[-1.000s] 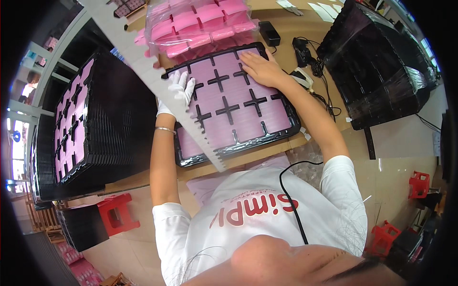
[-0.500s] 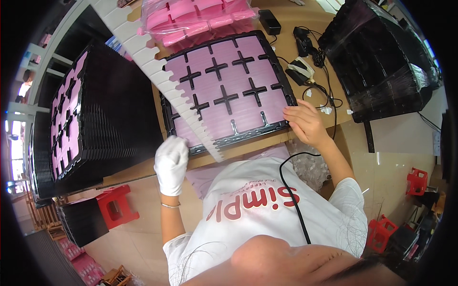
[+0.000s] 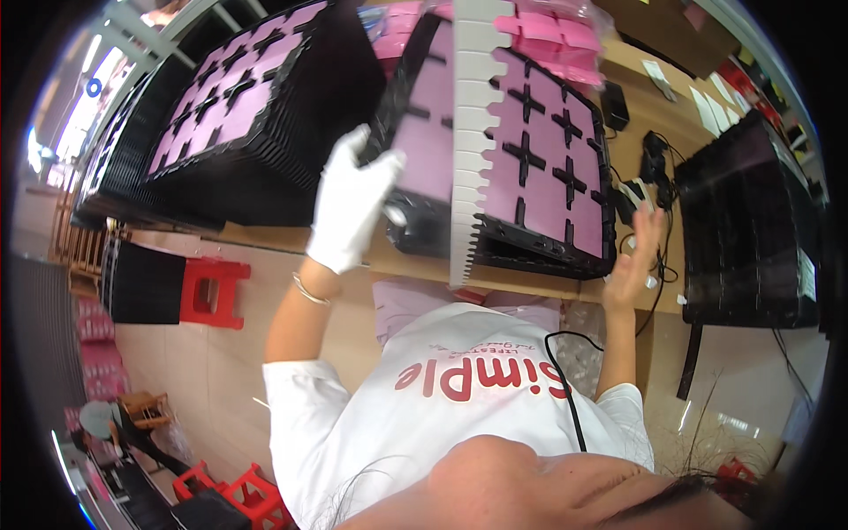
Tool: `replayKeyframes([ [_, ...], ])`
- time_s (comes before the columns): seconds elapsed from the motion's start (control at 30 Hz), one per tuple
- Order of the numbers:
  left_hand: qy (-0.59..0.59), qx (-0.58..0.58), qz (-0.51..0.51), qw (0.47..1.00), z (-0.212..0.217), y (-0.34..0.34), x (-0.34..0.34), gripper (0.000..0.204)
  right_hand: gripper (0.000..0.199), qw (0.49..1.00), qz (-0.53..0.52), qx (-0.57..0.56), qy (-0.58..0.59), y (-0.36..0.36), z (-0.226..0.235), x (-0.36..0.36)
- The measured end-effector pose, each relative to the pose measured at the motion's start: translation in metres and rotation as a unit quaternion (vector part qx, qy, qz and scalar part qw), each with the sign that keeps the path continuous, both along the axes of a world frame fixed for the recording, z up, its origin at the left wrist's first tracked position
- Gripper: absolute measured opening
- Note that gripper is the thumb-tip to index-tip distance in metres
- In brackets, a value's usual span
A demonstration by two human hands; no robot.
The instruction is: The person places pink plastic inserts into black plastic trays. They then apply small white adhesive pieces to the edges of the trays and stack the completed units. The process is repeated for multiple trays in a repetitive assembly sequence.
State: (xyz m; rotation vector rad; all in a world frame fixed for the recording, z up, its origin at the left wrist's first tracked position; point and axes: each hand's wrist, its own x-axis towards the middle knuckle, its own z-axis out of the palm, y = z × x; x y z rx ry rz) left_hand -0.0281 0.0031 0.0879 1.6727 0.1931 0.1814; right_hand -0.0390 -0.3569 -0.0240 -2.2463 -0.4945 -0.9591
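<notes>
A black tray [image 3: 570, 181] with cross-shaped dividers over a pink-purple sheet lies in front of me on the table. Its left side is tilted up. My left hand [image 3: 353, 203], in a white glove, is closed on the tray's left edge. Beside the right edge is my bare right hand [image 3: 634, 265], its fingers stretched out and holding nothing. A grey-white strip with a toothed edge [image 3: 468, 150] crosses the view in front of the tray and hides part of it.
To the left rises a tall stack of similar black trays [image 3: 238, 97]. Another black stack [image 3: 746, 238] stands at the right. Pink pieces in clear plastic [image 3: 565, 40] lie behind the tray. Cables and a black adapter [image 3: 614, 106] are on the table. A red stool [image 3: 212, 291] is on the floor.
My left hand has moved up the tray's left side and gripped it, and that side is raised. My right hand has come off the right edge. The view has turned left.
</notes>
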Motion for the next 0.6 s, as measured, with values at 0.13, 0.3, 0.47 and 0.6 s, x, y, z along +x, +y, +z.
replayKeyframes([
  [0.13,-0.214,0.473,0.058,0.852,0.071,0.11,0.013,0.05,0.051,0.995,-0.03,-0.034,-0.093,0.007,0.033,-0.007],
  [0.3,-0.234,0.37,0.228,0.87,0.146,0.279,0.016,0.034,0.038,0.998,-0.039,-0.043,-0.035,0.015,0.024,-0.003],
  [0.47,-0.124,0.039,0.289,0.949,0.129,0.387,0.025,0.022,0.037,0.999,-0.026,-0.041,0.005,0.02,0.017,-0.003],
  [0.6,0.042,0.228,0.328,0.916,0.108,0.45,0.013,0.043,0.036,0.999,0.002,-0.023,0.039,0.034,0.02,0.001],
])
